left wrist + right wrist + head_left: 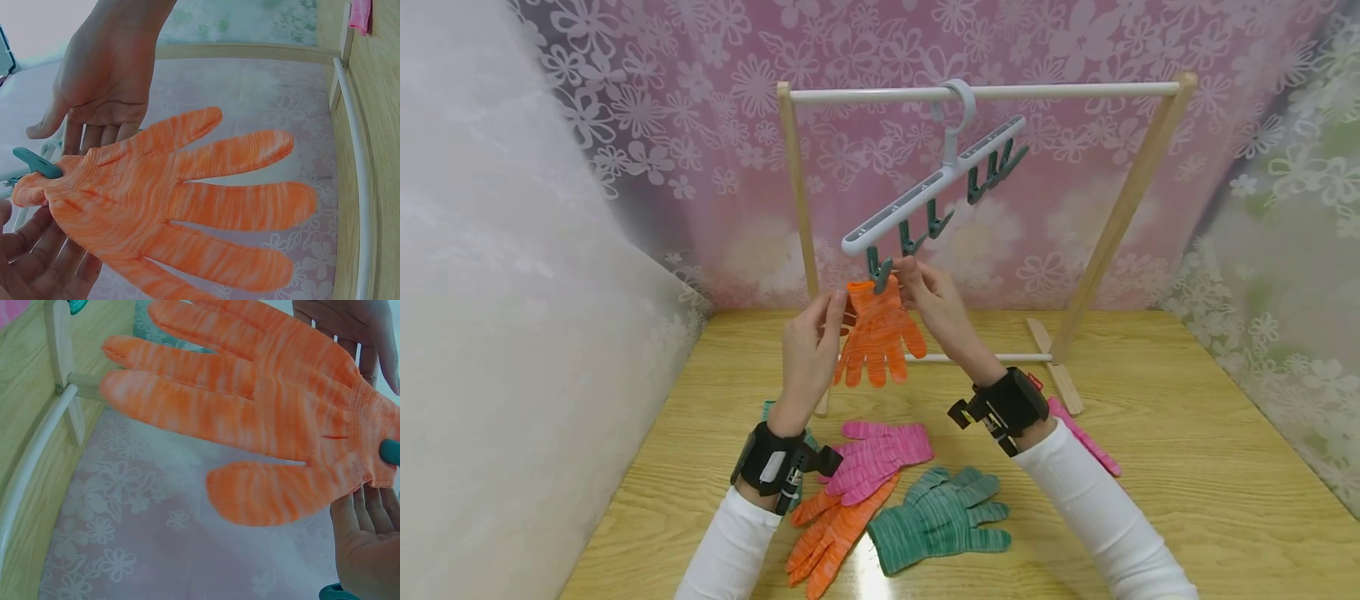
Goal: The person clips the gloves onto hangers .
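Orange knit glove (882,333) hanging cuff-up from the teal clip (882,277) at the near-left end of the white hanger (898,210).
Its long axis runs nearly upright, fingers pointing down; the head view shows it across the far edge of the table (1187,417), left of that edge's middle. The left hand (807,348) lies at the cuff's left side, the right hand (942,308) at its right, beside the clip; neither is plainly nearer. Both look released, fingers extended behind the cuff in the wrist views; whether any fingertip touches the knit, I cannot tell.
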A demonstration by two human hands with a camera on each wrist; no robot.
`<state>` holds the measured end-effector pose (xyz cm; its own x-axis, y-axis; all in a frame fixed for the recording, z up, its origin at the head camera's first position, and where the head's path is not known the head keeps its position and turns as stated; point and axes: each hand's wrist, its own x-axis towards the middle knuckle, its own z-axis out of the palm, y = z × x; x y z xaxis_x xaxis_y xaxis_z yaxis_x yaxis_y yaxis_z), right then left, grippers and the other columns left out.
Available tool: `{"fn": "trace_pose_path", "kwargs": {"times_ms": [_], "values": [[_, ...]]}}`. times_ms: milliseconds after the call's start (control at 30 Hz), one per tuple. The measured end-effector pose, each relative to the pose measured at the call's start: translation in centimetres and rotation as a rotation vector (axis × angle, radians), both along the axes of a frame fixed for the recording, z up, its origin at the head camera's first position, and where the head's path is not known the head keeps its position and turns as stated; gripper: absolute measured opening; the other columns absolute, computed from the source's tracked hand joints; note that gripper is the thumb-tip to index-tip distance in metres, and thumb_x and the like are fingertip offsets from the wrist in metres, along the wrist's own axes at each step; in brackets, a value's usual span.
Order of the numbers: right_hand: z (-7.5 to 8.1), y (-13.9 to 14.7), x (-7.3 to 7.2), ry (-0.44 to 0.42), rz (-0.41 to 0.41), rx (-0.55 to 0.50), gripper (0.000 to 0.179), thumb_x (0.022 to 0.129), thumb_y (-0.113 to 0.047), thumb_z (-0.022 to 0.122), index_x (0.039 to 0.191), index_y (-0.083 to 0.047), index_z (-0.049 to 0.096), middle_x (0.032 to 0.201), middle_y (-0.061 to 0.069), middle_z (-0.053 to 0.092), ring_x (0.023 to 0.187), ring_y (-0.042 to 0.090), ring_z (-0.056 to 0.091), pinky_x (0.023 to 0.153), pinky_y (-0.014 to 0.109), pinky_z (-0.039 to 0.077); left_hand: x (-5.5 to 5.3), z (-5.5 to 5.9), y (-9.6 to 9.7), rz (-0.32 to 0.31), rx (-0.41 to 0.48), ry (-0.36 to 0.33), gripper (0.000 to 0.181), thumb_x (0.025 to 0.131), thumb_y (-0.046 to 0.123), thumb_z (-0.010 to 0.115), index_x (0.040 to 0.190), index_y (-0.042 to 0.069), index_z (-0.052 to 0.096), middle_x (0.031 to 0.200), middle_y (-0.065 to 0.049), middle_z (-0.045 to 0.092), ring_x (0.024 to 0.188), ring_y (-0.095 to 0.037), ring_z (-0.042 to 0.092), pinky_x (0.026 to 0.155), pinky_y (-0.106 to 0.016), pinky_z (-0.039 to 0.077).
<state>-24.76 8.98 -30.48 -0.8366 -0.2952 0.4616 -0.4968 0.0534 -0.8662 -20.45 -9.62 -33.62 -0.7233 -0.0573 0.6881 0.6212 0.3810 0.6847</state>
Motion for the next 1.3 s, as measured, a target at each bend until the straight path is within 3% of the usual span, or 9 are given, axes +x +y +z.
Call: {"fn": "trace_pose_path", "kwargs": {"times_ms": [100,200,300,400,433,600,800,933,1300], "values": [[-0.7,0.1,0.0,0.016,-0.012,0.037,0.084,0.093,-0.071,0.040,0.102,0.009,0.063,0.080,0.018,0.056,0.071,0.024,0.053,0.069,0.029,0.044,0.0,-0.1,-0.1,0.003,-0.004,-0.004,0.036,0.110,0.023,0.046,0.107,-0.002,0.072,0.095,-0.015,0.074,0.085,-0.026,0.073,0.070,-0.038,0.062],[-1.7,0.2,-0.1,0.013,-0.025,0.091,0.081,0.097,-0.068,0.038,0.089,0.011,0.054,0.068,0.015,0.034,0.062,0.024,0.035,0.066,0.032,0.033,0.1,-0.2,-0.2,0.015,-0.007,-0.013,0.037,0.110,0.024,0.045,0.108,-0.002,0.071,0.096,-0.015,0.074,0.085,-0.027,0.073,0.070,-0.039,0.062],[-2.4,0.4,-0.2,-0.021,-0.044,0.142,0.084,0.097,-0.070,0.035,0.108,0.007,0.067,0.079,0.016,0.058,0.072,0.024,0.052,0.072,0.032,0.042,0.1,-0.3,-0.4,0.040,-0.015,-0.020,0.038,0.110,0.026,0.045,0.108,-0.001,0.071,0.096,-0.015,0.074,0.086,-0.027,0.073,0.070,-0.041,0.062],[-2.8,0.6,-0.6,-0.055,-0.048,0.134,0.090,0.094,-0.074,0.035,0.138,0.000,0.061,0.113,0.024,0.069,0.095,0.032,0.064,0.086,0.040,0.053,0.0,-0.3,-0.6,0.051,-0.019,-0.023,0.038,0.110,0.028,0.045,0.107,0.000,0.071,0.096,-0.014,0.075,0.086,-0.027,0.074,0.070,-0.042,0.062],[-2.7,0.6,-0.7,-0.056,-0.043,0.118,0.089,0.093,-0.073,0.036,0.140,-0.001,0.059,0.122,0.024,0.067,0.101,0.034,0.066,0.087,0.044,0.056,0.0,-0.4,-0.7,0.050,-0.020,-0.023,0.038,0.110,0.028,0.045,0.107,0.001,0.071,0.096,-0.014,0.075,0.087,-0.027,0.074,0.070,-0.042,0.062],[-2.1,0.8,-1.4,-0.018,-0.013,0.017,0.078,0.099,-0.063,0.039,0.147,-0.003,0.051,0.128,0.024,0.065,0.106,0.039,0.067,0.091,0.049,0.057,0.1,-0.5,-0.9,0.039,-0.032,-0.019,0.035,0.110,0.026,0.046,0.107,0.002,0.071,0.096,-0.013,0.075,0.086,-0.025,0.074,0.068,-0.040,0.062],[-0.7,0.8,-1.6,0.010,-0.080,-0.002,0.084,0.098,-0.064,0.040,0.158,-0.007,0.032,0.154,0.021,0.043,0.132,0.040,0.052,0.109,0.055,0.043,0.1,-0.7,-1.2,0.020,-0.048,-0.031,0.035,0.110,0.025,0.045,0.104,0.002,0.070,0.094,-0.013,0.075,0.082,-0.024,0.073,0.067,-0.039,0.062],[0.5,0.3,-1.7,0.072,-0.125,0.004,0.066,0.105,-0.052,0.038,0.156,-0.010,0.038,0.157,0.014,0.040,0.137,0.033,0.047,0.113,0.051,0.040,0.1,-1.0,-1.4,0.013,-0.070,-0.032,0.039,0.111,0.030,0.044,0.108,0.002,0.071,0.096,-0.012,0.075,0.081,-0.023,0.074,0.066,-0.037,0.061],[1.9,-0.5,-1.5,0.116,-0.121,-0.082,0.041,0.112,-0.018,0.038,0.147,0.001,0.048,0.139,0.021,0.056,0.112,0.030,0.058,0.105,0.051,0.046,0.5,-2.0,-2.6,0.001,-0.057,-0.134,0.044,0.112,0.029,0.041,0.108,0.002,0.075,0.096,-0.013,0.076,0.081,-0.024,0.074,0.071,-0.041,0.062]]}}
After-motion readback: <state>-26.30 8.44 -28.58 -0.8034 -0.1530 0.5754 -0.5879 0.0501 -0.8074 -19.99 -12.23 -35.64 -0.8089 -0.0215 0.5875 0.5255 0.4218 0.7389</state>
